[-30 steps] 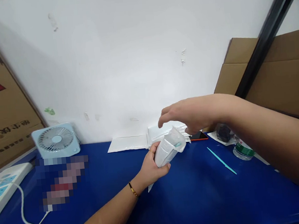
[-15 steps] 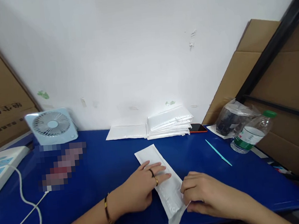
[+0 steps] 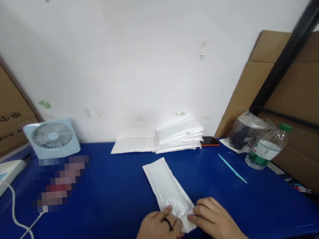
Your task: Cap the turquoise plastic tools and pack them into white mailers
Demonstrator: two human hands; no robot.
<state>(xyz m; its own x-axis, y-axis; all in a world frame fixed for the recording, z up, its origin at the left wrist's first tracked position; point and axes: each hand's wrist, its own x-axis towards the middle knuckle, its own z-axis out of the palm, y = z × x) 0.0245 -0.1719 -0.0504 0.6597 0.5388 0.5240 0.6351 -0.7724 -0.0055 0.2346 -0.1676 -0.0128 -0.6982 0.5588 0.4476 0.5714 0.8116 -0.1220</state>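
Note:
A white padded envelope (image 3: 165,186) lies slantwise on the blue table (image 3: 110,190), its near end toward me. Closed at the left of that end, my left hand (image 3: 159,229), with a black and a gold ring, has its fingers curled on the envelope. My right hand (image 3: 214,220) grips the near right corner, fingertips pressed on the folded-over flap and thumb lower down. The film is wrinkled between the hands. Toward the wall stands a stack of similar white envelopes (image 3: 179,136), and a single flat envelope (image 3: 133,144) is left of it.
A phone (image 3: 209,141) lies beside the stack. To the right are a turquoise blade-like tool (image 3: 232,169), a water bottle (image 3: 265,150) and a dark object in a clear bag (image 3: 240,133). A small fan (image 3: 52,138), power strip (image 3: 1,181) and white cable (image 3: 13,210) are at left.
My left hand has slid from the envelope's middle down to its near end. The end that hung loose is now folded over, with my right hand on it. The view has tilted slightly upward.

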